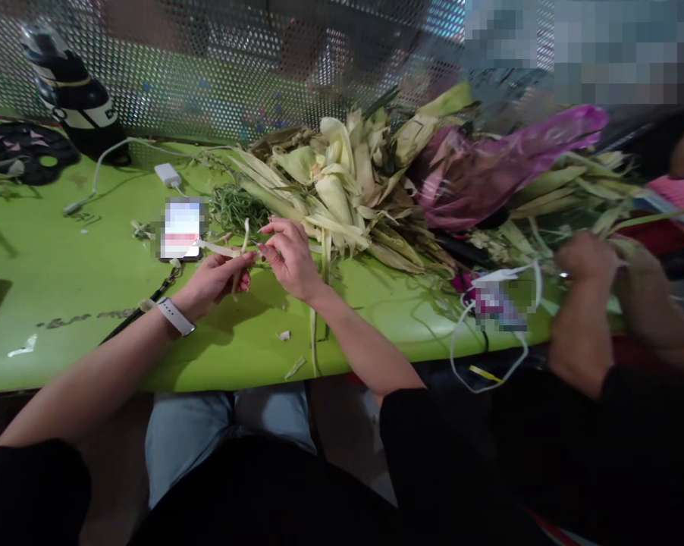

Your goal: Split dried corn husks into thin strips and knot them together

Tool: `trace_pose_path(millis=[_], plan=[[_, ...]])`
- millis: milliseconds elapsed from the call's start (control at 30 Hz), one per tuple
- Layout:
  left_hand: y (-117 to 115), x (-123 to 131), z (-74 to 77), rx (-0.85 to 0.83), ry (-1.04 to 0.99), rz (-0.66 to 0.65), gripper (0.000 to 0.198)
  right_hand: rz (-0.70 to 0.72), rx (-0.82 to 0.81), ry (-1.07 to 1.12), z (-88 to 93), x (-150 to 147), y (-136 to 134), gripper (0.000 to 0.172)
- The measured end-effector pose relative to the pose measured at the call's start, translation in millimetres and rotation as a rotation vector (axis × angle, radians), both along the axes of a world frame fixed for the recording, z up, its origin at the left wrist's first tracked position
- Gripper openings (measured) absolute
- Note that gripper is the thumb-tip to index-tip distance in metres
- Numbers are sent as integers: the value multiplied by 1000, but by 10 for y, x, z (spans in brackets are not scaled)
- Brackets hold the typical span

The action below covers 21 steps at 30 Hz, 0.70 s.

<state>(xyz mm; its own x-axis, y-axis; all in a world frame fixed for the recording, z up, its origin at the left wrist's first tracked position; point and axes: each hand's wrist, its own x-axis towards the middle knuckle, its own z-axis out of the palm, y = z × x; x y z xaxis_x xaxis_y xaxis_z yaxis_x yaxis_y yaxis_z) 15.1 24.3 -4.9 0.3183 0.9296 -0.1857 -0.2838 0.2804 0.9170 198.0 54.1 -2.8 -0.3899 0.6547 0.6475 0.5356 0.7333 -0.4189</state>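
Note:
My left hand [224, 276] is closed on a pale strip of corn husk [220, 249], its ends sticking out past the thumb and fingers. Close against those fingertips, my right hand [292, 259] makes a pinch; a thin dark tip shows there, too small to name. Just behind both hands lies a small heap of green shreds [236, 206]. A large pile of dried corn husks [342, 193] spreads to the right of it. Left of my left hand, a lit phone [181, 229] rests on the green table [92, 280].
A dark bottle [86, 106] stands at the back left near a white cable and plug [167, 176]. Behind the table rises a perforated metal screen [205, 83]. A pink plastic bag [467, 178] lies on the husks. At right, a co-worker's hands [589, 262] work beside a corded phone [498, 303].

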Motion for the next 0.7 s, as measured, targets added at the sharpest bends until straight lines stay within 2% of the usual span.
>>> trace_pose_path(millis=[100,333,433,500,533,633,700], plan=[[-1,5,20,43,-18,48,20,-62,1,23,-17,8,13,37],[-38,22,80,-24,-102,21,20,-88,-48,82,-48,25,60,38],[-35,19,54,-31,-161,44,16,-175,7,175,1,38,21,35],[-22,14,21,-13,-212,58,22,-222,54,188,40,43,-37,32],[-14,10,3,9,-220,60,26,-191,51,143,51,39,-70,32],[3,5,-36,88,-184,54,28,59,-38,-94,31,-1,-151,31],[5,8,-37,118,-149,76,27,132,-78,-193,-12,-43,-178,30]])
